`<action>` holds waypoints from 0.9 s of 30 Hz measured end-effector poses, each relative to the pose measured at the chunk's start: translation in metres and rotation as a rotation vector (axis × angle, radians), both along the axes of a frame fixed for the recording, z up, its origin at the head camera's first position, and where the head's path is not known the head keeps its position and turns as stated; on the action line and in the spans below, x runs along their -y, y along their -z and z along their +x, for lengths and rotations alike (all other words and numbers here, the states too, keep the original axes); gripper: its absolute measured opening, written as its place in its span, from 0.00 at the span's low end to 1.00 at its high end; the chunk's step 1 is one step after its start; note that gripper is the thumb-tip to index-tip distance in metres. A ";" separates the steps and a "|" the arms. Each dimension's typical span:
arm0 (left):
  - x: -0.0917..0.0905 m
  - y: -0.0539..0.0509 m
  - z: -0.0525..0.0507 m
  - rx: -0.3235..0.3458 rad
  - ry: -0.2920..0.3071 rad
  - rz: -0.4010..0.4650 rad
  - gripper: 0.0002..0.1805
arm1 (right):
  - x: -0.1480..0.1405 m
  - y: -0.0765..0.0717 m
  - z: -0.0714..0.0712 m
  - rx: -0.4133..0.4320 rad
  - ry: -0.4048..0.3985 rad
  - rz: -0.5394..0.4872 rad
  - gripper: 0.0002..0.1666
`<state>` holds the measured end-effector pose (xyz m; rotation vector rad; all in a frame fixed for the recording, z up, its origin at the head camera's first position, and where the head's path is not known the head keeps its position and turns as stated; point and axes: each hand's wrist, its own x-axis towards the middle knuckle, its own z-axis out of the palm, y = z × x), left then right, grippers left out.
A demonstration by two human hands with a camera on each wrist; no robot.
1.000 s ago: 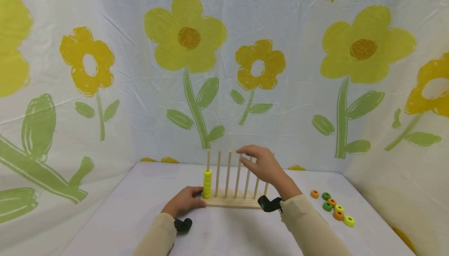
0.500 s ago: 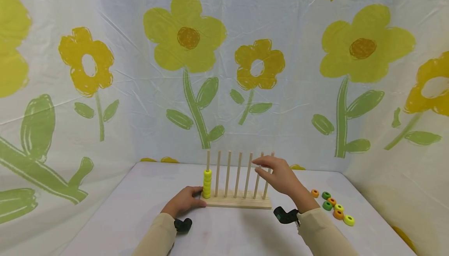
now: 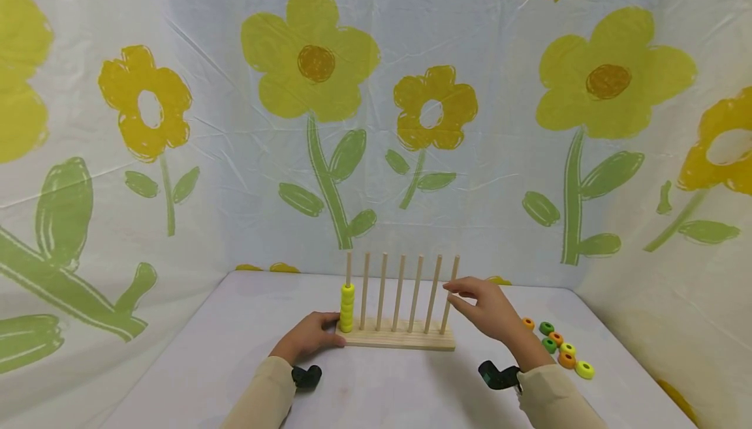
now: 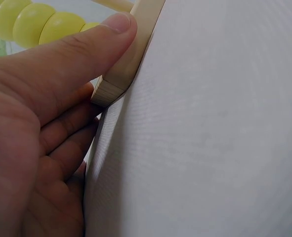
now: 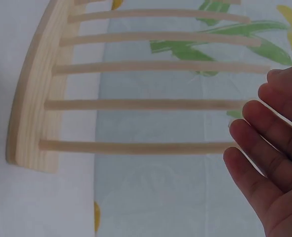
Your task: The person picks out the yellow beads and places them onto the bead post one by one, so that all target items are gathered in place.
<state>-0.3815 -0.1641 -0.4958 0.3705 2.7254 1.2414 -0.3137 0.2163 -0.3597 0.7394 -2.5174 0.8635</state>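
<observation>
A wooden peg stand (image 3: 399,339) with several upright pegs stands on the table. Its leftmost peg carries a stack of yellow beads (image 3: 347,308); the other pegs are bare. My left hand (image 3: 310,336) grips the left end of the base. In the left wrist view the thumb (image 4: 81,49) lies over the front edge, with the fingers behind the end. My right hand (image 3: 487,308) is in the air by the rightmost peg, holding nothing. Its fingers (image 5: 257,148) are loosely extended in the right wrist view. Contact with the peg cannot be told.
Several loose ring beads lie on the table at the right, among them a green bead (image 3: 547,328), an orange bead (image 3: 566,360) and a yellow bead (image 3: 584,369). A flower-printed cloth (image 3: 499,220) hangs behind the white table (image 3: 376,390).
My right hand has moved right and down, from the middle pegs to beside the rightmost one. My left hand, the stand and the beads have stayed in place.
</observation>
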 end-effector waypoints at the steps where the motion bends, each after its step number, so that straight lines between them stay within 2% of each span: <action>1: 0.000 0.000 0.000 0.004 -0.003 0.003 0.44 | -0.002 0.002 0.000 0.000 0.002 0.000 0.14; 12: 0.000 0.001 0.001 0.012 -0.003 0.019 0.44 | -0.016 0.016 -0.001 0.012 0.055 0.031 0.13; 17: -0.001 0.000 0.002 0.006 0.003 0.018 0.44 | -0.026 0.023 -0.001 0.013 0.052 0.047 0.12; 27: 0.000 0.000 0.001 0.001 -0.009 0.011 0.44 | -0.051 0.029 0.004 0.085 0.100 0.077 0.13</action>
